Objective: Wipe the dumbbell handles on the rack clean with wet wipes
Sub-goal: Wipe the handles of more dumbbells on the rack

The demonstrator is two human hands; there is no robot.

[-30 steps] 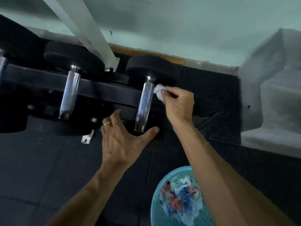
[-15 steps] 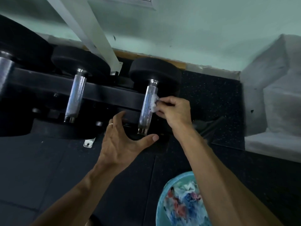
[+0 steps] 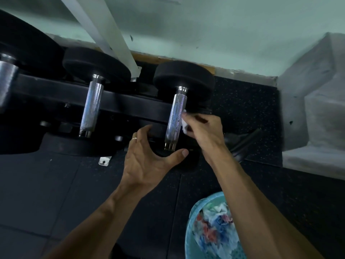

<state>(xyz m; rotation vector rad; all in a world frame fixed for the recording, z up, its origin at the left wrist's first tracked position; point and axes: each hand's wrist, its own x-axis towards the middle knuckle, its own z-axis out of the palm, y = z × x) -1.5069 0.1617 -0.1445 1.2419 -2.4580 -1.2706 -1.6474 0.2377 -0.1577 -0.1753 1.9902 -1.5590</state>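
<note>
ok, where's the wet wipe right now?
Head view, right of centre: the wet wipe is pinched in the right hand, against the right side of the rightmost dumbbell handle.

— What's hidden?
— Most of the wipe (image 3: 184,126), inside the right hand (image 3: 204,130). The near weight sits behind the left hand (image 3: 147,159).
— Cut off?
— The leftmost handle (image 3: 7,85) and the basket (image 3: 209,228), by the edges.
</note>
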